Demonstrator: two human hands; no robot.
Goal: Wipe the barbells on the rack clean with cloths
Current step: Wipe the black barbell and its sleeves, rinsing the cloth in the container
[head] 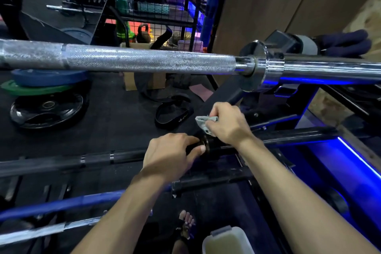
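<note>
Two barbells lie across the rack: a silver barbell (148, 59) with knurled shaft and shiny chrome collar on top, and a black barbell (61, 161) on a lower rung. The left hand (171, 154) curls round the black bar beside its collar, while the right hand (226, 125) pinches a crumpled grey cloth (204, 122) just above that collar.

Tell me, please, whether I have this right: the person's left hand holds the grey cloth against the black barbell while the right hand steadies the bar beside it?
Not quite: the hands are swapped. In the head view the right hand pinches the grey cloth against the black barbell, while the left hand steadies the bar beside it.
</note>
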